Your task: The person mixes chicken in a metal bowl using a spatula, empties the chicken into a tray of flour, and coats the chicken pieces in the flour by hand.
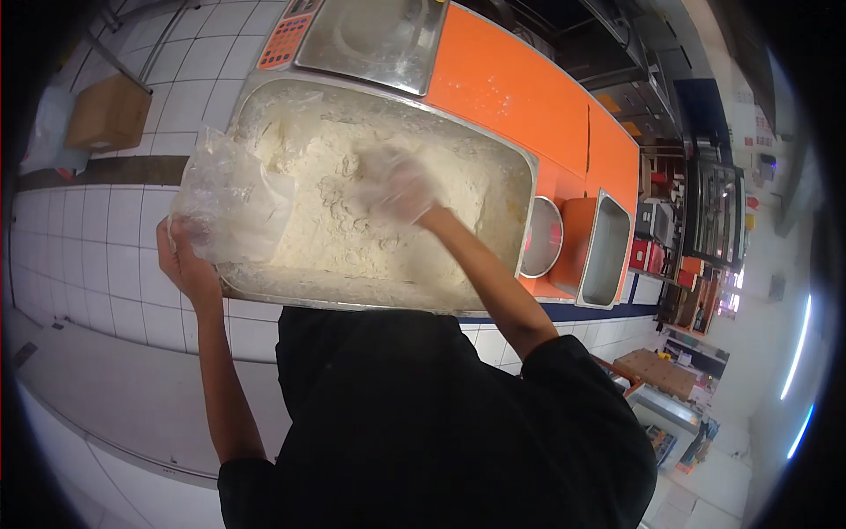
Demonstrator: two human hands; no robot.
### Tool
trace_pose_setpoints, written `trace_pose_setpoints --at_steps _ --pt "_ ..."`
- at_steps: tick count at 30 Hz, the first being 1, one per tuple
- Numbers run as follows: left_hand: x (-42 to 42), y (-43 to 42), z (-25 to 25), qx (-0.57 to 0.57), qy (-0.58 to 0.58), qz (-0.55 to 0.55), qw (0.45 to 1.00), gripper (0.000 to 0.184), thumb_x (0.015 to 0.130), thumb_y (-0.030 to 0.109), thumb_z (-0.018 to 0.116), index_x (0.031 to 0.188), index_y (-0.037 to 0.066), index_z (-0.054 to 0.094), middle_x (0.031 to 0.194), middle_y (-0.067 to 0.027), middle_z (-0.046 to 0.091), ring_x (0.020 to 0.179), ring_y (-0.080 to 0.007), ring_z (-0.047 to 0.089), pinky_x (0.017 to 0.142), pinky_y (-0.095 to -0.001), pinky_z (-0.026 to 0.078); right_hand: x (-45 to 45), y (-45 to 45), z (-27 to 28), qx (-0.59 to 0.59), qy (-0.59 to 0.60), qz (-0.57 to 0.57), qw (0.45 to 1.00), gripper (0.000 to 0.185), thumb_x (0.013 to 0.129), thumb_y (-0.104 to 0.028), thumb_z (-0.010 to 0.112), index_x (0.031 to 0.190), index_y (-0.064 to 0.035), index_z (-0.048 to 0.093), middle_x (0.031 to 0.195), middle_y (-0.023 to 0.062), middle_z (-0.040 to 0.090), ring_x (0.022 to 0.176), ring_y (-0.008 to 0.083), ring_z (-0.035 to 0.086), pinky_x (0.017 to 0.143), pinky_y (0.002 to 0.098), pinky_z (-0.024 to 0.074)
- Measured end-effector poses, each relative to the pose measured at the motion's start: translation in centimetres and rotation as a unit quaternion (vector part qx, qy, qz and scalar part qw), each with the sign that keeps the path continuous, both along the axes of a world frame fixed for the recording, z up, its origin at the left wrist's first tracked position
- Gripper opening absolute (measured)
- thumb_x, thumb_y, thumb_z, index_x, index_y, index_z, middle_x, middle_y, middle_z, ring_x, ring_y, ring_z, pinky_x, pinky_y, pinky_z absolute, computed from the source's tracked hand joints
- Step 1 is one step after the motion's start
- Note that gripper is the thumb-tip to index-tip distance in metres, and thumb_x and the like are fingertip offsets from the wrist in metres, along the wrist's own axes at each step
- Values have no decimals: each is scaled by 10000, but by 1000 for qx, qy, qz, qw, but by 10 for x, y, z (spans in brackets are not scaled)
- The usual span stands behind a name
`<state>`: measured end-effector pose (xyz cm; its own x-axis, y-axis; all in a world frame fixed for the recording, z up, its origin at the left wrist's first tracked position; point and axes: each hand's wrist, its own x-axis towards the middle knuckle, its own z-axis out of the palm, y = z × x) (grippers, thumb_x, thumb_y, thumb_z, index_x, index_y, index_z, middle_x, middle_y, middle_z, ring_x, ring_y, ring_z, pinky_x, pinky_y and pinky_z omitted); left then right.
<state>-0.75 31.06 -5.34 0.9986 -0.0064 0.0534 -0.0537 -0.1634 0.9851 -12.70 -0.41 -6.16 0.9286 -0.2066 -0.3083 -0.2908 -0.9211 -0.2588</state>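
A large metal tub (520, 167) full of pale, crumbly flour (308, 207) stands before me. My left hand (187, 264) is at the tub's left end, fingers closed on a clear plastic bag (233, 198) that droops over the corner and onto the flour. Whether those fingers also grip the rim is hidden by the bag. Over the middle of the flour is my right hand (394, 187), covered by a clear plastic glove. Motion smears its fingers, so I cannot make out whether they hold anything. Small lumps lie in the flour just left of and below it.
Behind the tub are a digital scale (370, 40) with a steel platform and an orange counter (502, 75) dusted with flour. To the right stand a round metal bowl (542, 236) and a deep rectangular metal pan (608, 251). A cardboard box (110, 113) sits far left on the tiled floor.
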Motion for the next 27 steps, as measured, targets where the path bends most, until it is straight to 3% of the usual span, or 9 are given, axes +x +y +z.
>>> trace_pose_setpoints --at_steps 3,6,11,14,15,17,21,25,27 --pt "0 -1 2 4 1 -1 1000 289 1064 232 477 1119 -25 598 949 -59 626 885 -134 570 790 -282 478 -22 34 -60 -192 -152 99 965 820 920 -622 529 1531 -106 352 1324 275 542 1251 388 520 1071 527 364" --pt "1 -2 1 -6 2 -3 1000 290 1055 235 473 1096 -19 606 924 -51 618 859 -139 565 793 -284 469 -39 23 -98 -234 -51 196 951 769 961 -533 531 1558 -102 309 1364 269 517 1117 340 617 945 502 494" --pt "0 1 1 -18 9 1 1000 281 1066 227 464 1111 -18 595 953 -55 626 871 -133 564 796 -281 478 -68 -27 -86 150 -236 53 959 549 915 -267 624 1437 -155 494 1010 88 690 733 170 625 628 327 540" --pt "1 1 -1 -4 0 -8 1000 280 1066 227 463 1114 -16 594 951 -55 629 874 -133 565 797 -278 475 -63 -46 -49 -37 -342 42 938 325 919 -274 633 1219 -151 644 792 67 687 594 206 617 521 353 516" --pt "1 1 -1 -10 3 -8 1000 281 1066 226 463 1117 -17 594 949 -55 629 876 -134 564 801 -277 474 -62 -50 -35 -36 -341 42 939 325 919 -274 633 1219 -151 644 792 67 687 594 206 617 521 353 516" --pt "1 1 -1 -16 4 -6 1000 283 1066 226 462 1120 -18 593 947 -55 629 877 -135 564 804 -276 472 -56 -54 -12 -77 -86 -55 992 304 982 -285 575 1240 -139 641 882 37 730 716 194 681 606 310 570" --pt "1 1 0 -4 12 0 1000 287 1067 224 456 1129 -21 593 952 -58 630 881 -139 565 815 -281 472 -30 -27 -17 -60 3 -30 998 347 986 -341 564 1249 -126 634 930 86 727 746 224 691 639 344 577" --pt "1 1 0 2 17 -1 1000 292 1068 231 463 1132 -22 593 977 -63 630 889 -146 567 821 -288 474 -11 28 -58 -276 -348 186 876 453 1012 -406 506 1344 -110 591 1030 141 709 866 253 704 737 331 589" --pt "0 2 1 -4 17 -6 1000 293 1068 234 466 1132 -22 593 981 -64 628 896 -146 568 822 -289 474 -21 35 -74 -258 -265 227 901 481 1020 -389 504 1406 -103 526 1131 143 685 963 228 683 829 333 573"
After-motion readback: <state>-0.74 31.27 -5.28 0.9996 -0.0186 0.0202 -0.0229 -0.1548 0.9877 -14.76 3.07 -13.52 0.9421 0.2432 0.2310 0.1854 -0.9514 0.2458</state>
